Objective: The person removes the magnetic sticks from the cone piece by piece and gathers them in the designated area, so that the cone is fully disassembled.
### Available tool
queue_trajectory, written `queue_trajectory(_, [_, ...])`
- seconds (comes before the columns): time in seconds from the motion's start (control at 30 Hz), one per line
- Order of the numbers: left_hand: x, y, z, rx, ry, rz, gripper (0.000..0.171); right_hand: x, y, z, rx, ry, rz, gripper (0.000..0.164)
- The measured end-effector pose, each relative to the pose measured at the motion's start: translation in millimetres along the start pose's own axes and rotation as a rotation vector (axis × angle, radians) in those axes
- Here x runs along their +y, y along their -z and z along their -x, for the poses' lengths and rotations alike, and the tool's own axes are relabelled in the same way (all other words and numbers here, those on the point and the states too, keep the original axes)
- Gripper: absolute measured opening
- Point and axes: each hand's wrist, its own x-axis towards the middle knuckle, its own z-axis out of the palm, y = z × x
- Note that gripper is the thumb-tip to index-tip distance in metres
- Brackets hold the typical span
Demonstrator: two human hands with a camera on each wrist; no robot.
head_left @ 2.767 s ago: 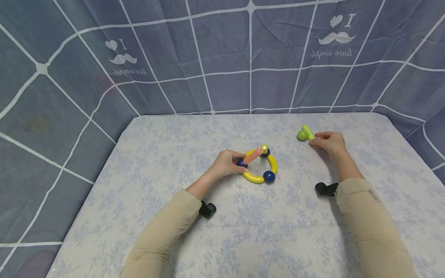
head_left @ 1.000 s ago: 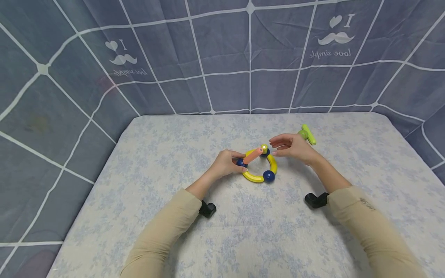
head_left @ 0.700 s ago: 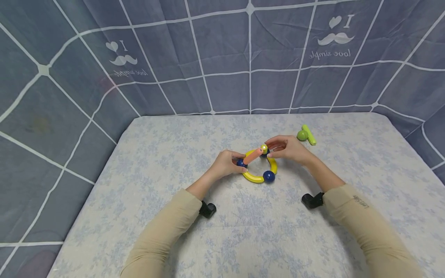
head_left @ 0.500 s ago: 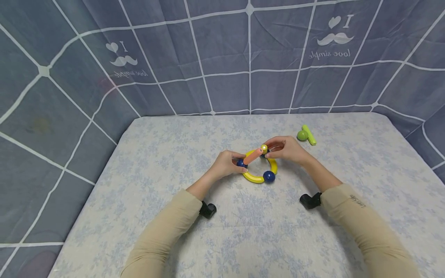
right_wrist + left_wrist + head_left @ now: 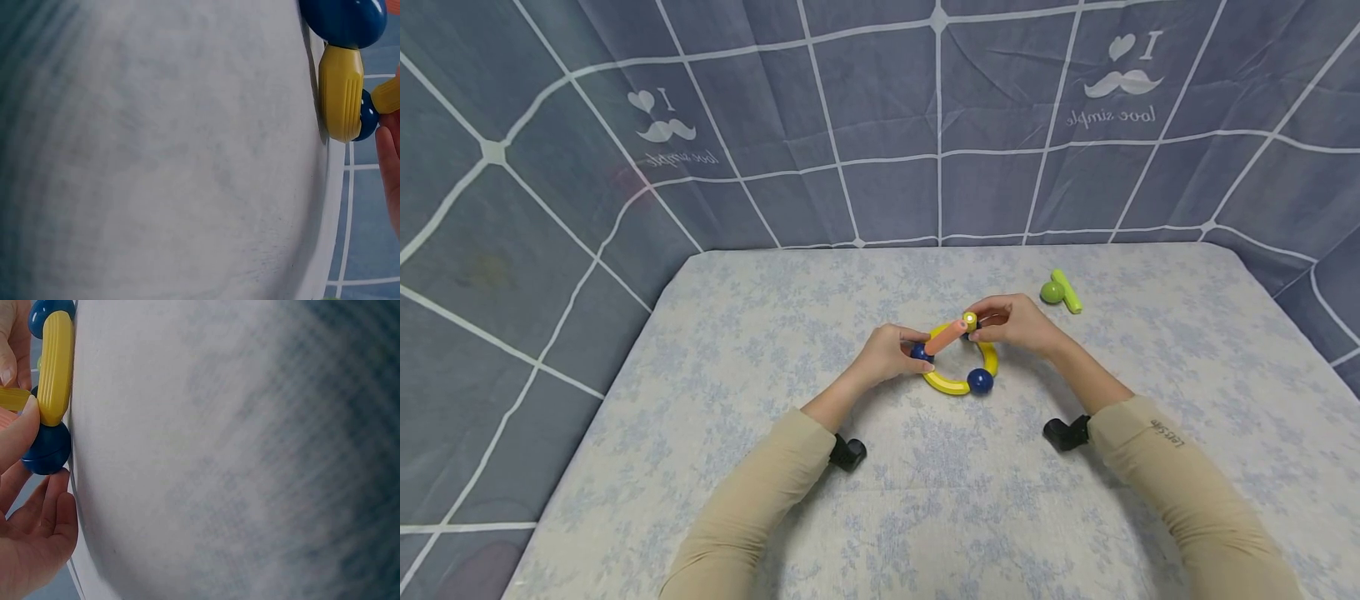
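A ring of curved yellow rods (image 5: 946,383) joined by blue balls (image 5: 980,381) lies on the table, a magnetic building toy by its look. My left hand (image 5: 886,352) pinches the ring's left blue ball (image 5: 47,450) between thumb and fingers. An orange rod (image 5: 946,337) stands up from that ball, leaning right. At the far ball a yellow rod (image 5: 970,321) points upward, and my right hand (image 5: 1018,323) pinches it near its base. The orange rod's tip is close to the yellow rod's top; whether they touch I cannot tell.
A green ball (image 5: 1052,292) and a lime-green rod (image 5: 1067,292) lie together at the back right of the table. A pale flowered cloth (image 5: 775,333) covers the tabletop. Blue checked curtains (image 5: 887,125) hang behind and at the sides.
My right hand has left the lime-green rod, come leftward to the ring and closed its fingertips on the upright yellow rod. My left hand and the ring have stayed still.
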Motion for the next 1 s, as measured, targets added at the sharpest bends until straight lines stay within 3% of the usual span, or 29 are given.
queue_trajectory(0.67, [3.2, 2.0, 0.5, -0.003, 0.011, 0.022, 0.049, 3, 3, -4, 0.028, 0.088, 0.042, 0.024])
queue_trajectory(1.0, [2.6, 1.3, 0.1, 0.001, 0.008, 0.019, 0.048, 7, 9, -7, 0.015, 0.09, 0.017, 0.035])
